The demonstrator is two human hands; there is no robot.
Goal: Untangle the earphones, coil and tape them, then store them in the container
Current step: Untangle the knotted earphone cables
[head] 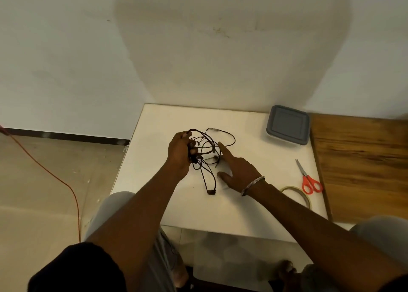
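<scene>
Above the table (pixel 154 126), the left hand (pixel 180 152) is gripping the light, limp earphones (pixel 204 152) while the straight-fingered right hand (pixel 239 170) is pointing at loose strands, likely the safest hold.

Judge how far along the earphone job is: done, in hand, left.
Done: nothing yet. In hand: the left hand grips the tangled earphones while the right hand reaches at the loops, fingers straight. Left: untangling, coiling, taping with the untouched tape roll, storing in the lidded container.
</scene>
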